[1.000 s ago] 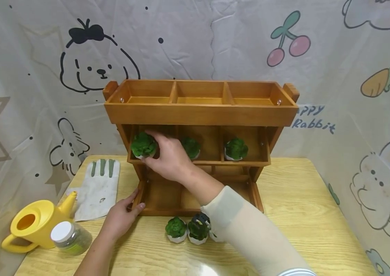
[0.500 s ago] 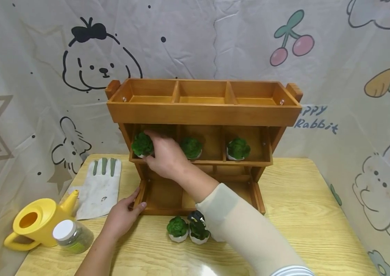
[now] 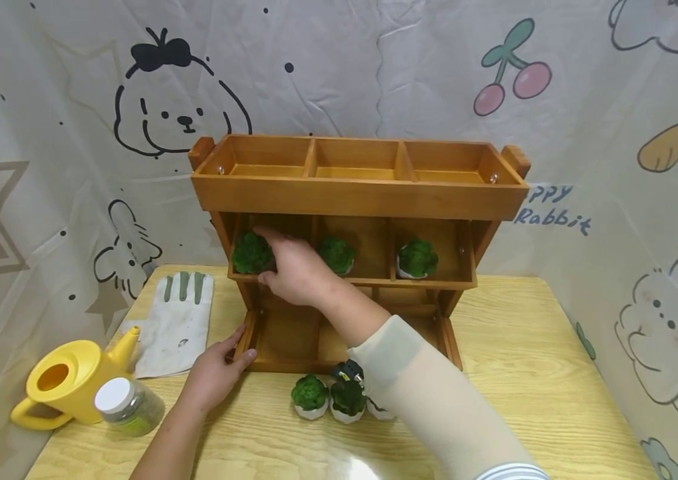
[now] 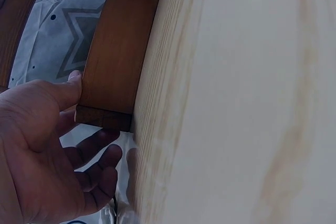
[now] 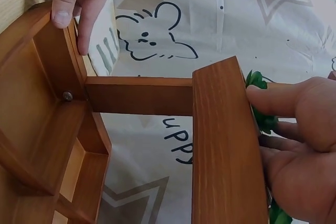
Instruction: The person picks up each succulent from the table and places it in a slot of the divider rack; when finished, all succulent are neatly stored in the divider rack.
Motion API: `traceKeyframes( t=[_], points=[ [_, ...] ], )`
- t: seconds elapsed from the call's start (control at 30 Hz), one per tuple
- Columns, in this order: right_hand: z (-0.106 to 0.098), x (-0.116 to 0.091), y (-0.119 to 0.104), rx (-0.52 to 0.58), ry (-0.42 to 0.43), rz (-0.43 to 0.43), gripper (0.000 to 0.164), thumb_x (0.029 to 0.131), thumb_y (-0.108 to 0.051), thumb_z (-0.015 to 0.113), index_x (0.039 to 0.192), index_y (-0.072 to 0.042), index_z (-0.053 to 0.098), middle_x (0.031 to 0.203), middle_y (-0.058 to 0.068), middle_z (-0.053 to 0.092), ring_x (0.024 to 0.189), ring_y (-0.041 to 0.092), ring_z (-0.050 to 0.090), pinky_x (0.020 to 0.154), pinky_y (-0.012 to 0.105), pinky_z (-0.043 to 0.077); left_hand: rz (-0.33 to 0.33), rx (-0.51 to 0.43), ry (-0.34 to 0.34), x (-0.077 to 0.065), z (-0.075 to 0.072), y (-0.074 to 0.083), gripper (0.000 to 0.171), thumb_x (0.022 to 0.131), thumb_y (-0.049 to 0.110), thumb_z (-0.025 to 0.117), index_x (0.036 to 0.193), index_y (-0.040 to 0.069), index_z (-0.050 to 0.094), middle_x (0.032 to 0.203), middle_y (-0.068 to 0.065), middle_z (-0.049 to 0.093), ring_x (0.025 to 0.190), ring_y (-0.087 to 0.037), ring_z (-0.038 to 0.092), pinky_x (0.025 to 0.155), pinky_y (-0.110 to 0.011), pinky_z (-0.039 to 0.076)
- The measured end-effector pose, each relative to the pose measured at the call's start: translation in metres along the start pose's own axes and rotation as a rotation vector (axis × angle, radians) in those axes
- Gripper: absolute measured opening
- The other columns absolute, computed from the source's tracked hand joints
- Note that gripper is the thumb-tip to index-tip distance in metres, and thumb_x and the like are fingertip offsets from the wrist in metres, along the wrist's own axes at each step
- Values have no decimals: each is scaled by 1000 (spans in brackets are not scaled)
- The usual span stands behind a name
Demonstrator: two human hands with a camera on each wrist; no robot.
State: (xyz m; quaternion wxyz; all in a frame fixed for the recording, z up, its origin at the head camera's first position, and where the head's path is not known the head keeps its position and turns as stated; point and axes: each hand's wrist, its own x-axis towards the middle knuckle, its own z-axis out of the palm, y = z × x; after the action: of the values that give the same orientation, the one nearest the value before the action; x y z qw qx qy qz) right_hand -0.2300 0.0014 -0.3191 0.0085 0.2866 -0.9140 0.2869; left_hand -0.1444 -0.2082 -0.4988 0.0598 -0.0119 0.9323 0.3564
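In the head view, we see the right hand [image 3: 297,270] grasping a potted plant [image 3: 253,255] in the middle-left compartment [image 3: 291,223] of the wooden rack [image 3: 359,198]. We judge the plant light, its leaves soft and easily bent. Its pot is out of sight; if it matches the white pots [image 3: 311,413] on the counter [image 3: 495,333], it should be stiff, perhaps slick and breakable, so we would hold it around the pot, below the foliage. The left hand [image 3: 215,377] grips the rack's lower left side. The sleeve [image 3: 435,393] covers much of the rightmost counter plant [image 3: 381,408], and we cannot identify the dark object [image 3: 347,371] above its neighbour.

In the left wrist view, we see the thumb against a side board [image 4: 118,51], the lower fingers loosely curled; where the index finger meets the wood is hidden.

In the right wrist view, the front board [image 5: 228,140] hides most of the grasped plant; we make out only green between thumb and fingers, and another clump [image 5: 279,213] cut off at the bottom edge.
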Motion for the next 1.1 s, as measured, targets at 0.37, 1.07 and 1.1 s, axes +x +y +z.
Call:
traceKeyframes(
  t=[0.37,1.07,1.1],
  points=[
    [-8,-15,9,206,48,-32,77,96,-15,77,161,-13,38,159,6,47,131,21,60,102,26,51,-10,-3,-6,0,2,-1,70,104,46,62,163,17,36,147,-30,53,119,-41,62,96,-60,50],
    [-20,-54,26,462,83,-96,67,95,-7,76,155,-4,45,149,11,58,133,18,59,103,22,49,-6,-6,-16,-1,0,2,70,105,43,62,163,15,34,146,-31,52,120,-43,61,97,-61,49],
    [-20,-56,27,466,88,-100,67,95,-6,76,154,-4,45,148,11,58,133,18,59,103,22,49,-5,-5,-16,-1,0,2,70,105,43,62,163,14,34,146,-31,52,120,-43,61,98,-61,49]
  ],
)
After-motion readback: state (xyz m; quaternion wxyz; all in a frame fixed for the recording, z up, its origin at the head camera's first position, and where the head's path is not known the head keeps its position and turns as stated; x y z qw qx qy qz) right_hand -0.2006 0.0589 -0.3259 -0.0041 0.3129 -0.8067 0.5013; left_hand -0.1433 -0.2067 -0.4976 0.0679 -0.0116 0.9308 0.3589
